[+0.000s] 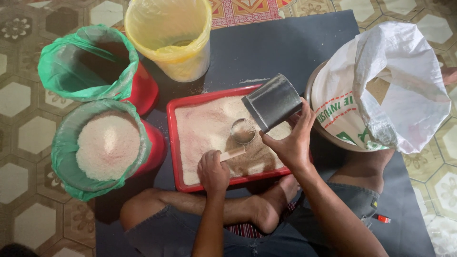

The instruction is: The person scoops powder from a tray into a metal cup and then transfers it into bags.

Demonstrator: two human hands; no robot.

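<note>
While the left hand (213, 172) grips the wooden handle of a scoop (243, 131), the round metal bowl of the scoop sits just over the grain in the tray (172, 143), a little to the far right of that hand. Its fingers are closed tight around the handle. The right hand (291, 143) holds a metal cup (272, 102), with the thumb and fingers wrapped on its side; the cup is tilted, its mouth turned to the near left, right above the scoop and almost touching it. Both hands are over the near right part of the red tray, which is filled with pale grain, darker and brownish near the scoop. The tray lies on a dark mat (285, 43), just in front of the person's crossed legs.

To the left of the tray stand two red buckets with green liners: the near bucket (107, 147) is full of white grain, the far bucket (97, 66) looks empty. Beyond the tray stands a yellow-lined bucket (169, 35). On the right, close to the right hand, a white woven sack (390, 85) sits open in a round basin.
</note>
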